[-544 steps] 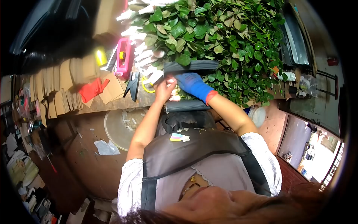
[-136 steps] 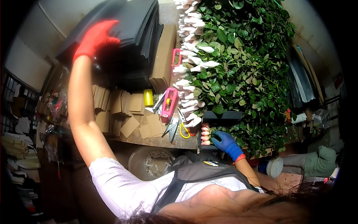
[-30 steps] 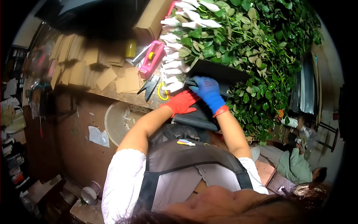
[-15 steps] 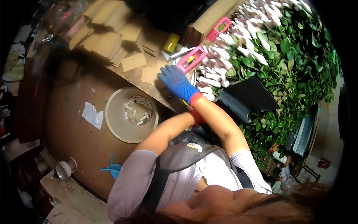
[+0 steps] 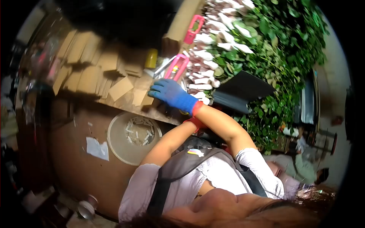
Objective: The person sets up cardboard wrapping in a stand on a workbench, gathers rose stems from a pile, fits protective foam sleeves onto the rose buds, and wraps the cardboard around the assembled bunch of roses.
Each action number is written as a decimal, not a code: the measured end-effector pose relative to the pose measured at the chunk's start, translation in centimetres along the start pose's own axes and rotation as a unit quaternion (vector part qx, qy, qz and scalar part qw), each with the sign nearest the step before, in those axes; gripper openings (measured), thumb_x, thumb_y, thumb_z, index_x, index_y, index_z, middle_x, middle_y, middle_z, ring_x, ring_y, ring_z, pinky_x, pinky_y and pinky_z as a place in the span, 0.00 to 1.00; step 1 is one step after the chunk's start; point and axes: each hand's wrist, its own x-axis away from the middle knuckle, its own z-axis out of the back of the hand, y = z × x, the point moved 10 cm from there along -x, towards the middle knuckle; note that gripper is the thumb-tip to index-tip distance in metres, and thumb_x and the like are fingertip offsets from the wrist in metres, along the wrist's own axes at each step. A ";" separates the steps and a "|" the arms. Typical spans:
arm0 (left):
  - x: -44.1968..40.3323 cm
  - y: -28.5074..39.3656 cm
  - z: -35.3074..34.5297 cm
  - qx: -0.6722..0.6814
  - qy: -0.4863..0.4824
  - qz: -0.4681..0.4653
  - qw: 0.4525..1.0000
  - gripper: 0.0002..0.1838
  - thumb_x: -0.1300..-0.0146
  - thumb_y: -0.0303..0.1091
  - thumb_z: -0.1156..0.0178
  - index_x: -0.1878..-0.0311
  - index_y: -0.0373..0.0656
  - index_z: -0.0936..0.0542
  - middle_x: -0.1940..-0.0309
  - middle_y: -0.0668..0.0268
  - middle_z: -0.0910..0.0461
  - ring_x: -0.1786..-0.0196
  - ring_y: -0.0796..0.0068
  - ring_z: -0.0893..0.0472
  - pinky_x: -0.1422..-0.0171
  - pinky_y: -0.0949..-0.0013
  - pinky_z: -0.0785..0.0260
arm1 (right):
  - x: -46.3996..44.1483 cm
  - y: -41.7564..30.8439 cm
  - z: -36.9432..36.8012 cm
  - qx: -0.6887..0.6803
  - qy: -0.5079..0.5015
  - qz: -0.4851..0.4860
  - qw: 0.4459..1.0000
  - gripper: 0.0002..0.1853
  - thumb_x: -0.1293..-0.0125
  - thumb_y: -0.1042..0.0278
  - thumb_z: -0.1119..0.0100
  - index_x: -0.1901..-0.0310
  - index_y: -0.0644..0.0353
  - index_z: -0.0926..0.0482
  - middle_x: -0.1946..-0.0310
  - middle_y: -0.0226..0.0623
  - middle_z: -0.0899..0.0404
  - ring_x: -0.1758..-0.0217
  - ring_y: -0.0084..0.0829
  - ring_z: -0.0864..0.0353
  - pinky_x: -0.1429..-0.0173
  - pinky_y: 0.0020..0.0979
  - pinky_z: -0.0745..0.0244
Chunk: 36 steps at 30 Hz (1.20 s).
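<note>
My right hand, in a blue glove with a red cuff, reaches across to the left over the table edge. Its fingers are stretched out and slightly apart, just below the pink tape dispenser; what lies under the palm is hidden. My left hand, in a red glove, is mostly covered by my right forearm, so its fingers do not show. A black sheet stands tilted to the right of my hands, against green leafy stems. White-sleeved flower heads line the left side of the stems.
Stacks of brown cardboard and a yellow roll lie on the table. Below its edge is a round tub with white bits inside. A second pink dispenser lies farther back. Another person is at the lower right.
My right hand has left the black sheet and crossed left over my left arm. The sheet's flap now stands more raised. Over the last half second the view has turned and my right hand stays near the dispenser.
</note>
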 end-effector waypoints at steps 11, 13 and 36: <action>-0.4 5.5 -2.6 -0.337 -0.060 -0.150 0.928 0.19 0.42 0.46 0.34 0.51 0.48 0.19 0.55 0.59 0.16 0.54 0.53 0.16 0.50 0.55 0.24 | 33.3 1.5 6.2 -0.360 0.081 -0.544 0.753 0.16 0.29 0.61 0.37 0.47 0.63 0.18 0.60 0.38 0.15 0.57 0.26 0.17 0.49 0.31 0.22; -0.3 3.4 -1.7 -0.215 -0.038 -0.109 0.970 0.18 0.37 0.38 0.34 0.46 0.44 0.19 0.52 0.59 0.15 0.49 0.60 0.15 0.45 0.58 0.22 | 37.5 3.0 3.0 -0.394 0.051 -0.595 0.699 0.14 0.28 0.62 0.38 0.51 0.64 0.18 0.63 0.32 0.16 0.58 0.21 0.20 0.52 0.29 0.23; 4.3 11.3 -0.5 -0.452 0.001 -0.232 0.861 0.11 0.40 0.32 0.32 0.55 0.43 0.16 0.57 0.58 0.16 0.53 0.55 0.17 0.49 0.57 0.21 | 39.2 6.0 -1.3 -0.158 -0.175 -0.607 0.759 0.27 0.34 0.39 0.49 0.58 0.54 0.11 0.58 0.48 0.13 0.53 0.52 0.13 0.48 0.49 0.20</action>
